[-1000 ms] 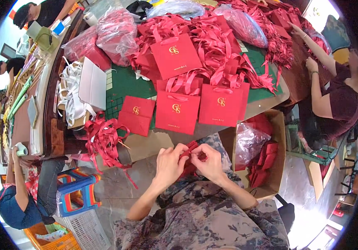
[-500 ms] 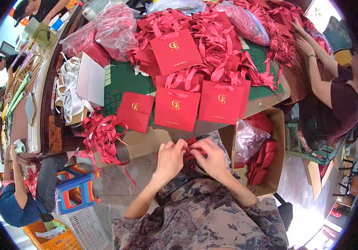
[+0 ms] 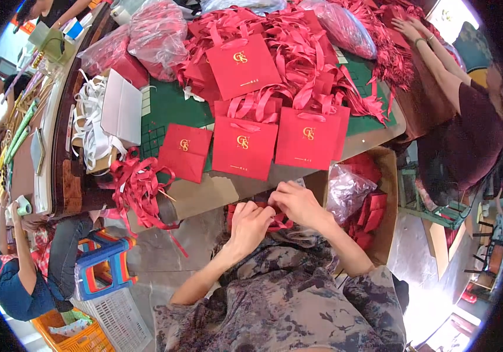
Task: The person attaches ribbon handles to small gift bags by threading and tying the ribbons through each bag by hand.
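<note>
Just in front of the table edge, above my lap, both hands work on a red paper bag [image 3: 232,212], mostly hidden behind them. A loop of red ribbon [image 3: 282,222] hangs between the hands. My left hand [image 3: 250,225] is closed, its fingertips pinching the ribbon at the bag's top. My right hand [image 3: 296,204], fingers bent and pressed together, grips the ribbon from the other side. On the table ahead lie several finished-looking red gift bags, the middle one [image 3: 243,155] nearest. A bundle of loose red ribbons [image 3: 135,190] hangs over the table edge to the left.
A heap of ribboned red bags [image 3: 295,53] covers the table's far side. White ribbons and a white box [image 3: 121,108] sit at left. An open carton [image 3: 387,229] of red bags stands right of my lap. Co-workers sit on both sides; stools [image 3: 104,264] stand at left.
Both my hands have moved slightly up toward the table, and the right has lifted higher. A ribbon loop now shows between them. The right co-worker's hands have shifted.
</note>
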Tool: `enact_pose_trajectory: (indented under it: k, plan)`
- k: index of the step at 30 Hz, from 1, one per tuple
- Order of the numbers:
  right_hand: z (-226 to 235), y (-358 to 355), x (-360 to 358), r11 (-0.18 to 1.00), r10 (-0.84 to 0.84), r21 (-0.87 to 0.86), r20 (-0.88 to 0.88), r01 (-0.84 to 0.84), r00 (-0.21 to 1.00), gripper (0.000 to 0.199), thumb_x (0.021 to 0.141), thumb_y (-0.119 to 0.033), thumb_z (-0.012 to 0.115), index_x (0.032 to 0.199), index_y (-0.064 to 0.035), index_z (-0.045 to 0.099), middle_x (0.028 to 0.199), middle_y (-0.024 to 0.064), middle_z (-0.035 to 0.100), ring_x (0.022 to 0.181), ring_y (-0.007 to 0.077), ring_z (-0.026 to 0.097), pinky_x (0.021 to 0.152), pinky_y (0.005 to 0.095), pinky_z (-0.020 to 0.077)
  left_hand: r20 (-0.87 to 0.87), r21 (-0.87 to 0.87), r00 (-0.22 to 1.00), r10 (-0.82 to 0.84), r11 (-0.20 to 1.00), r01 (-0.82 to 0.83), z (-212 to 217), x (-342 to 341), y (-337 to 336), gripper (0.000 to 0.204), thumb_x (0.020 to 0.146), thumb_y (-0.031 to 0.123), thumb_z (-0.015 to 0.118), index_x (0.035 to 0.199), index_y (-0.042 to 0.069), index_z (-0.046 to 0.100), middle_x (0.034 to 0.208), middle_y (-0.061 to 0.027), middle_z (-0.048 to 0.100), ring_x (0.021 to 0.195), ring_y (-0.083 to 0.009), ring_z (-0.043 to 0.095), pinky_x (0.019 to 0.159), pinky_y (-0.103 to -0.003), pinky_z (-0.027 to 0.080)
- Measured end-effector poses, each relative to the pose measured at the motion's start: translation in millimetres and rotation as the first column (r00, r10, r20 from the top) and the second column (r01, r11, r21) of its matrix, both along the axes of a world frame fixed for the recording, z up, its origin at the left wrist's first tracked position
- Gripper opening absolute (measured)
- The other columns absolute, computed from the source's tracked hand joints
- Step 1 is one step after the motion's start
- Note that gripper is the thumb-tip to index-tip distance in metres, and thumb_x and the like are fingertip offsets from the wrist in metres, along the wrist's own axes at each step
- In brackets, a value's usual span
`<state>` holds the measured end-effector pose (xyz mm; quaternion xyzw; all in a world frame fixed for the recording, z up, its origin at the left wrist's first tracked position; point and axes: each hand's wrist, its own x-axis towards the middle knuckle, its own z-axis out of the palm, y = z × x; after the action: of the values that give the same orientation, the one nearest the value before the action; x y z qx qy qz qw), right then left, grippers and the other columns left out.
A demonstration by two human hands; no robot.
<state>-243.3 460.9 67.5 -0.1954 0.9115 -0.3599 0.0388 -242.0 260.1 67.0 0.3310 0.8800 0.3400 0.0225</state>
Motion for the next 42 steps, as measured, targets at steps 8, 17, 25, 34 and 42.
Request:
enact_pose_trajectory:
  k: [8, 17, 25, 34, 42]
  plan:
    - [1, 12, -9, 0.970, 0.192, -0.178, 0.156, -0.164, 0.969, 0.011, 0.086, -0.014, 0.067, 0.096, -0.0085, 0.068, 0.097, 0.0094, 0.056, 0.100, 0.0296, 0.058, 0.086, 0.0404, 0.0483, -0.156, 0.030, 0.988, -0.022, 0.999, 0.027, -2, -5, -3, 0.012, 0.077, 0.011, 0.076, 0.085, 0.011, 0.067, 0.079, -0.0024, 0.064, 0.078, -0.0225, 0.057, 0.076, -0.036, 0.042]
    - [-19, 12, -7, 0.877, 0.080, -0.478, 0.232, 0.042, 0.969, 0.007, 0.089, -0.009, 0.068, 0.093, -0.0037, 0.067, 0.093, 0.0076, 0.058, 0.087, 0.0224, 0.059, 0.078, 0.0345, 0.0476, 0.049, 0.085, 0.996, -0.076, 0.994, 0.071, 5, -10, -4, 0.015, 0.076, 0.011, 0.077, 0.084, 0.011, 0.064, 0.073, -0.0052, 0.059, 0.075, -0.0254, 0.058, 0.072, -0.038, 0.041]
    - [-28, 22, -11, 0.760, -0.333, -0.497, 0.256, 0.419, 0.908, 0.010, 0.096, -0.012, 0.063, 0.098, -0.0039, 0.068, 0.091, 0.0063, 0.060, 0.084, 0.0161, 0.060, 0.072, 0.0285, 0.0480, 0.083, 0.036, 0.996, 0.017, 0.999, -0.020, 5, -11, 2, 0.013, 0.079, 0.012, 0.076, 0.084, 0.011, 0.064, 0.072, -0.0065, 0.058, 0.072, -0.0276, 0.057, 0.071, -0.039, 0.041]
    - [-25, 23, 46, 0.961, -0.135, -0.230, 0.106, 0.156, 0.985, 0.031, 0.087, -0.032, 0.074, 0.101, -0.0047, 0.068, 0.092, 0.0133, 0.062, 0.097, 0.0341, 0.061, 0.084, 0.0416, 0.0490, 0.174, 0.031, 0.971, 0.162, 0.985, -0.169, 8, -22, 1, 0.017, 0.078, 0.011, 0.078, 0.086, 0.010, 0.063, 0.076, -0.0034, 0.066, 0.074, -0.0245, 0.061, 0.075, -0.037, 0.042]
    - [42, 44, 64, 0.858, 0.176, -0.440, 0.736, 0.264, 0.654, 0.019, 0.095, -0.015, 0.069, 0.082, -0.0054, 0.058, 0.079, -0.0052, 0.054, 0.074, 0.0024, 0.052, 0.066, 0.0227, 0.0433, 0.110, -0.057, 0.973, 0.201, 0.979, -0.196, -17, -19, 4, 0.017, 0.079, 0.009, 0.073, 0.092, 0.011, 0.062, 0.083, -0.0035, 0.067, 0.082, -0.0258, 0.060, 0.077, -0.040, 0.042]
